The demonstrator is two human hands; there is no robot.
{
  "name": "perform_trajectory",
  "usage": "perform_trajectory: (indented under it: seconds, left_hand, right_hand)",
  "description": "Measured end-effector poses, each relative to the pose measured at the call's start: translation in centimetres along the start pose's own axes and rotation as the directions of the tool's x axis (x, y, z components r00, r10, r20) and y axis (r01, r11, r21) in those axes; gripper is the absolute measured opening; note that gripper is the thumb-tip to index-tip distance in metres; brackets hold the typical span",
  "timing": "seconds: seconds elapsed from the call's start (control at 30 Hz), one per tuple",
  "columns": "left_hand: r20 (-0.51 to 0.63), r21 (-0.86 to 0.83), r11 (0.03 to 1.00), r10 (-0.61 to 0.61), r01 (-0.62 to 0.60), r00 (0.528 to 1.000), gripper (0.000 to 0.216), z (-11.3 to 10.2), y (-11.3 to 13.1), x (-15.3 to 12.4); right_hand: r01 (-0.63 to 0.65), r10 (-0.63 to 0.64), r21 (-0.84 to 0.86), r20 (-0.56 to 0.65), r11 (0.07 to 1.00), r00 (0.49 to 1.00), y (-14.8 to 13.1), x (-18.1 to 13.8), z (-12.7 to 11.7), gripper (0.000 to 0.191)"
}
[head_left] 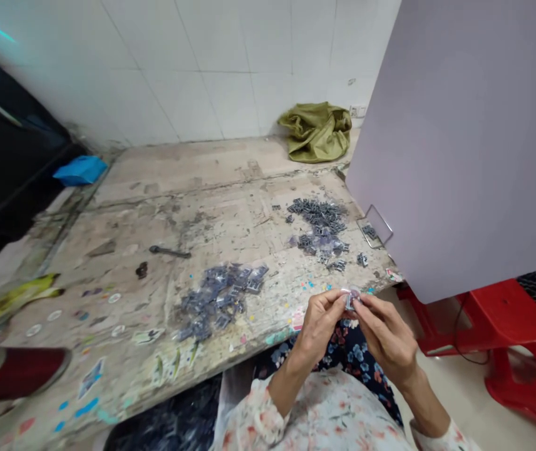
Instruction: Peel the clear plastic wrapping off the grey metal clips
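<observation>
My left hand [319, 319] and my right hand [387, 332] meet just off the front edge of the table, above my lap. Both are closed, with fingertips pinching a small clear plastic piece with a grey part [349, 302] between them. Fingers cover some of it, so its exact kind cannot be made out. Beyond the hands lies a heap of small grey plastic parts [319, 216], with clear purplish pieces [322, 241] on its near side. To the left is a pile of clear-and-grey pieces [221, 297] that look alike.
The worn table [230, 219] runs back to a tiled wall. A dark rod-like tool [169, 252], a red flask [19, 374] and a blue packet [80, 170] are on the left. An olive sack [317, 133] lies at the back. A grey panel [465, 138] and red stools [507, 313] stand right.
</observation>
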State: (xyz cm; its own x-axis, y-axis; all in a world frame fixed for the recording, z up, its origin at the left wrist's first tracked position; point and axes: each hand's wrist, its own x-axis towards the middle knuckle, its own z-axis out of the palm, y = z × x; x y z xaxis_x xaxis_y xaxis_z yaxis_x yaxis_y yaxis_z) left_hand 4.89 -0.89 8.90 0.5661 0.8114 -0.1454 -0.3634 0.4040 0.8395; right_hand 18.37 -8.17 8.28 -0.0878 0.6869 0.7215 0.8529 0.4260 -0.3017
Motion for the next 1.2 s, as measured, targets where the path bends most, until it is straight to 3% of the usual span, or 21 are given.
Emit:
perform_trajectory:
  seconds: [0.27, 0.43, 0.57, 0.63, 0.7, 0.77, 0.83, 0.9, 1.0, 1.1, 1.2]
  left_hand:
    - [-0.025, 0.090, 0.993, -0.070, 0.072, 0.997, 0.043, 0.8, -0.1, 2.2]
    - [-0.054, 0.119, 0.991, -0.047, 0.053, 0.997, 0.037, -0.9, 0.3, 3.8]
    - [-0.113, 0.105, 0.993, -0.047, 0.059, 0.992, 0.033, -2.5, 0.3, 3.9]
    - [-0.165, 0.115, 0.992, -0.037, 0.056, 0.986, 0.030, -2.8, 0.3, 3.7]
    - [-0.238, 0.136, 0.990, -0.013, 0.047, 0.971, 0.027, -2.8, 0.4, 3.6]
    - [-0.299, 0.145, 0.989, 0.004, 0.041, 0.954, 0.024, -2.5, 0.4, 3.6]
    - [-0.309, 0.130, 0.991, 0.001, 0.041, 0.951, 0.023, -2.2, 0.4, 3.5]
    - [-0.269, 0.082, 0.995, -0.036, 0.060, 0.962, 0.024, -2.2, 0.3, 3.4]
    - [-0.154, -0.030, 0.988, -0.152, 0.149, 0.976, 0.027, -2.5, 0.5, 3.2]
    - [-0.064, -0.100, 0.963, -0.258, 0.250, 0.964, 0.035, -2.8, 0.7, 2.9]
    - [-0.035, -0.103, 0.955, -0.284, 0.279, 0.958, 0.039, -2.6, 0.7, 2.7]
  right_hand:
    - [-0.028, 0.028, -0.009, -0.016, 1.000, 0.999, 2.3, 0.5, -0.1, 0.050]
    - [0.015, -0.013, -0.026, 0.055, 1.000, 0.998, 3.9, 1.0, 1.6, 0.054]
    - [0.031, -0.031, -0.001, 0.036, 1.000, 0.999, 4.0, 1.7, 3.4, 0.054]
    - [-0.052, 0.053, 0.024, -0.007, 0.998, 0.999, 3.6, 2.0, 4.3, 0.045]
    - [-0.237, 0.243, 0.103, -0.058, 0.966, 0.968, 3.1, 2.2, 5.0, 0.030]
    - [-0.446, 0.470, 0.232, -0.059, 0.865, 0.881, 2.5, 2.2, 5.4, 0.019]
    - [-0.570, 0.605, 0.329, -0.007, 0.753, 0.796, 2.1, 2.0, 5.7, 0.015]
    - [-0.607, 0.640, 0.364, 0.036, 0.707, 0.767, 2.0, 1.9, 5.7, 0.014]
    - [-0.600, 0.626, 0.383, 0.069, 0.702, 0.777, 2.3, 1.8, 5.4, 0.013]
    - [-0.602, 0.609, 0.400, 0.125, 0.692, 0.783, 2.7, 2.2, 4.9, 0.012]
    - [-0.634, 0.644, 0.470, 0.167, 0.614, 0.747, 2.9, 2.7, 4.4, 0.014]
